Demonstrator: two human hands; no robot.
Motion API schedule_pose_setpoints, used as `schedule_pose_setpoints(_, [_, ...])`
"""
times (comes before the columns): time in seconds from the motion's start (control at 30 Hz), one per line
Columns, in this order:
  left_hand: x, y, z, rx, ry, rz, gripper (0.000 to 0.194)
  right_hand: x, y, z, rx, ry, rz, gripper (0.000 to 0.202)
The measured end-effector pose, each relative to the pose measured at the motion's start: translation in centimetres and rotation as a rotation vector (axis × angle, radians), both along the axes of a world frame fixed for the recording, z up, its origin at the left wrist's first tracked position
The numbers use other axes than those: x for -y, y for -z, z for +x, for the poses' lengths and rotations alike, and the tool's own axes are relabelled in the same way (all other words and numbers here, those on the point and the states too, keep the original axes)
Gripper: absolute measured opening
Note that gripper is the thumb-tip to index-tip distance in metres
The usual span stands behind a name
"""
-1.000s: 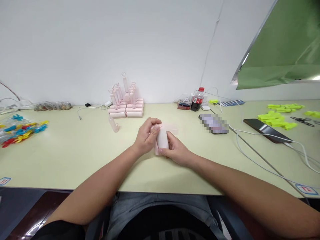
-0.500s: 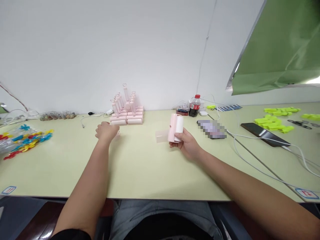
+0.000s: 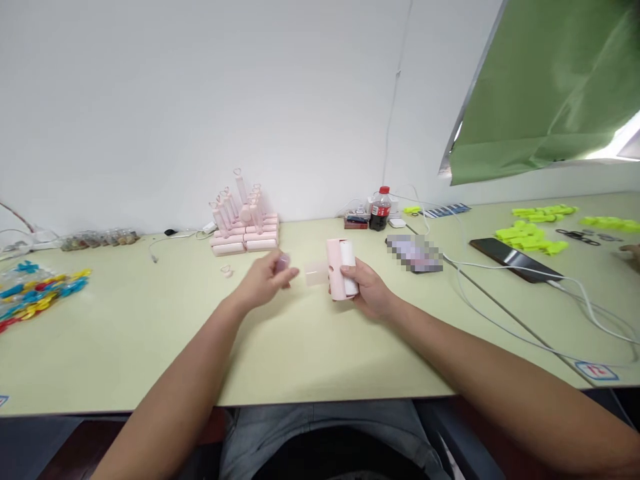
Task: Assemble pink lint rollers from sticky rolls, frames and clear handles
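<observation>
My right hand (image 3: 373, 288) is closed around a pink lint roller (image 3: 338, 269) with a white paper roll on its right side and a small round hole in the pink body. Just left of it lies a translucent pinkish piece (image 3: 315, 274), partly behind the roller. My left hand (image 3: 265, 279), somewhat blurred, pinches a small pale pink-purple part (image 3: 283, 261) whose exact kind I cannot make out. On the table to its left rests a small pink heart-loop piece (image 3: 227, 271). Farther back, pink lint rollers (image 3: 261, 241) lie stacked, with several heart-ended handles (image 3: 241, 188) upright on top.
At the back stand a cola bottle (image 3: 381, 210) and small boxes (image 3: 356, 221). Phones (image 3: 515, 259) and white cables lie right, beside yellow-green pieces (image 3: 530, 238). Colourful plastic pieces (image 3: 45, 290) lie left. Another person's hand (image 3: 633, 251) shows at the right edge.
My left hand has moved right, from near the stack toward the roller, with a small part in it. The heart-loop piece is now uncovered. The view has shifted slightly.
</observation>
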State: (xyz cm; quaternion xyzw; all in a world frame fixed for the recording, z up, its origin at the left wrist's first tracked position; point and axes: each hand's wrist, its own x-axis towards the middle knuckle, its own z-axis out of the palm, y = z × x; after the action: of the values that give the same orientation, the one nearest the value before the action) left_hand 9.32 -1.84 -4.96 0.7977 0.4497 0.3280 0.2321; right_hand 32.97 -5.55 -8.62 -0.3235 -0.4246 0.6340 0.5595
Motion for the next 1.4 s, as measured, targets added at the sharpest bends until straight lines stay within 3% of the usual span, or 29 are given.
schedule_pose_setpoints(0.07, [1.0,0.8,1.5,0.013,0.167,0.012,0.038,0.1,0.0,0.0,0.010,-0.015,0.014,0.036])
schedule_pose_setpoints(0.13, [1.5,1.3,2.3,-0.013,0.246,0.102,0.035,0.2,0.1,0.1,0.019,-0.037,0.020,0.037])
schedule_pose_setpoints(0.43, [1.1,1.7,2.1,-0.068,0.383,0.358,0.031,0.4,0.0,0.1,0.027,-0.075,0.015,0.042])
schedule_pose_setpoints(0.77, [0.9,2.4,2.1,-0.103,0.324,0.312,0.035,0.2,0.3,0.0,0.115,-0.031,0.011,0.046])
schedule_pose_setpoints(1.1, [1.6,1.6,2.4,-0.406,0.193,0.249,0.038,0.2,0.9,-0.4,0.461,0.062,0.046,0.043])
schedule_pose_setpoints(1.27, [2.0,2.1,2.8,-0.423,0.143,0.292,0.035,0.7,0.8,-0.8,0.441,0.064,0.028,0.045])
schedule_pose_setpoints(1.4, [2.2,2.6,3.1,-0.401,0.095,0.322,0.031,1.0,0.6,-1.2,0.335,0.019,-0.083,0.051])
